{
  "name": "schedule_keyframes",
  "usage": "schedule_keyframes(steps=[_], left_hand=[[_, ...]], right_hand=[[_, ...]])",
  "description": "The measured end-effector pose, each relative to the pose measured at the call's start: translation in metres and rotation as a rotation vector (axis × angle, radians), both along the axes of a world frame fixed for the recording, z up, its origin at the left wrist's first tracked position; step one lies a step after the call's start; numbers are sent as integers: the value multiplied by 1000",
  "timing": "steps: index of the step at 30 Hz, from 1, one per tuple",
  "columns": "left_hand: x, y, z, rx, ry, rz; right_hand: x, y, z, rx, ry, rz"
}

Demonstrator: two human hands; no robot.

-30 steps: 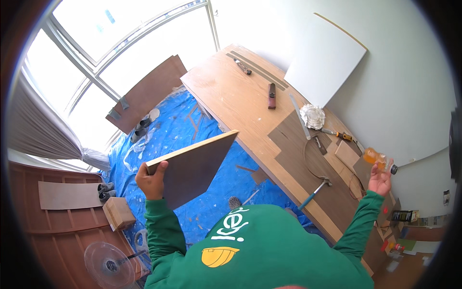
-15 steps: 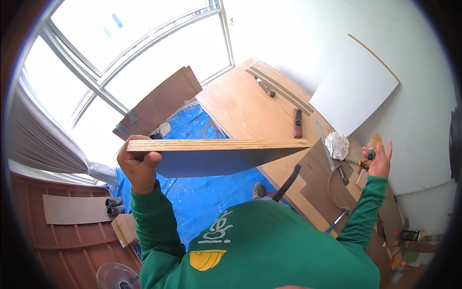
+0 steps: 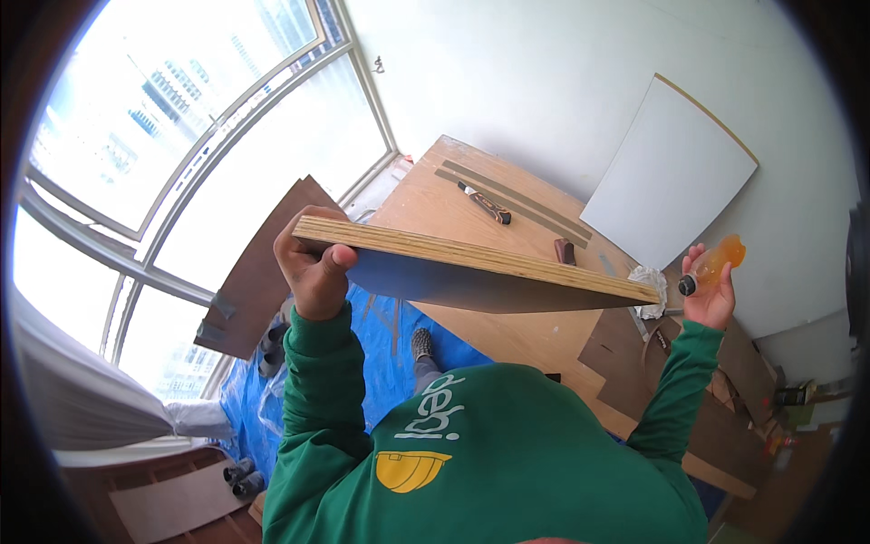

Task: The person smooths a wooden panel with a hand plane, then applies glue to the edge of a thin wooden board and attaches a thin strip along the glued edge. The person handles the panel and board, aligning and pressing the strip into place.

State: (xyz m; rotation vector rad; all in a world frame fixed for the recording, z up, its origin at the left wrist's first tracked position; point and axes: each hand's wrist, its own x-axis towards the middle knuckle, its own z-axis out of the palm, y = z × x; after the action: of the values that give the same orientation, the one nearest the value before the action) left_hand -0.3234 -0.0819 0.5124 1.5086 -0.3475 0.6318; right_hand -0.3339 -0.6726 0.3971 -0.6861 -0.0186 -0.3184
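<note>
Left hand (image 3: 314,276): raised, closed in a pinch grip, fingers behind, thumb in front and pointing up.
Left forearm (image 3: 323,376): nearly upright, green sleeve to the wrist.
Right hand (image 3: 712,301): raised, closed in a grip, fingers curled and pointing upward.
Right forearm (image 3: 672,385): slanting up and outward, green sleeve to the wrist.
Spacing: hands well apart, on either side of the torso (image 3: 517,444).
Foot (image 3: 422,344): one showing, beyond the torso.

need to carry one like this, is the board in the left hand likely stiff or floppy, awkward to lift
The board is probably stiff: its thick, layered edge shows no clear sag beyond the left hand. It may tip or twist, since that hand grips only one end. Its smooth-looking dark face could be slippery.
</note>
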Motion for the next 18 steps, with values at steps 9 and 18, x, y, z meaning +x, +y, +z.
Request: schedule_keyframes(steps=[9, 18], left_hand=[[166, 89, -55, -107, 118, -351], [216, 154, -107, -204, 147, -376]], right_hand=[[-23, 125, 114, -97, 8, -446], [64, 307, 228, -457, 27, -14]])
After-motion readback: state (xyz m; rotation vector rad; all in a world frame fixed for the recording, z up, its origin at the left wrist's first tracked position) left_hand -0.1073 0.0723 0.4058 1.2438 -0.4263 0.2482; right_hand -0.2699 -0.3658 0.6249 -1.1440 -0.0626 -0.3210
